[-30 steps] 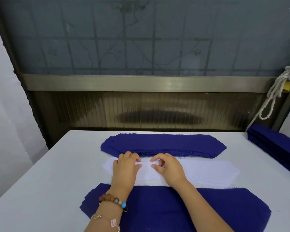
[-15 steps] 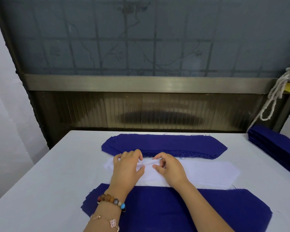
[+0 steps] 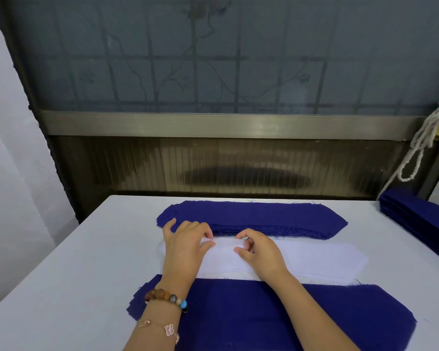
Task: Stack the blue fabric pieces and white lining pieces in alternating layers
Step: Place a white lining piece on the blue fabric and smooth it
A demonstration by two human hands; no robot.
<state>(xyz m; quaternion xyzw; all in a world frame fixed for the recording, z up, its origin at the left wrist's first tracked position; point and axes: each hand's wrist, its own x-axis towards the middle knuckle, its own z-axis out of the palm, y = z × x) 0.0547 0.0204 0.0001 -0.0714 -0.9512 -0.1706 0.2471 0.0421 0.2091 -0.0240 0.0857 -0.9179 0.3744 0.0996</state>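
Head: left hand (image 3: 185, 247), right hand (image 3: 261, 252) pinch white lining (image 3: 314, 259) far edge.

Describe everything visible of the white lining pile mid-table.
The white lining pile is a thin, flat stack of long matte cloth pieces with angled ends. It lies crosswise on the table between the far blue stack and the near blue stack. The left hand pinches up a small fold near its far edge; the right hand rests on it, fingers curled, grip unclear.
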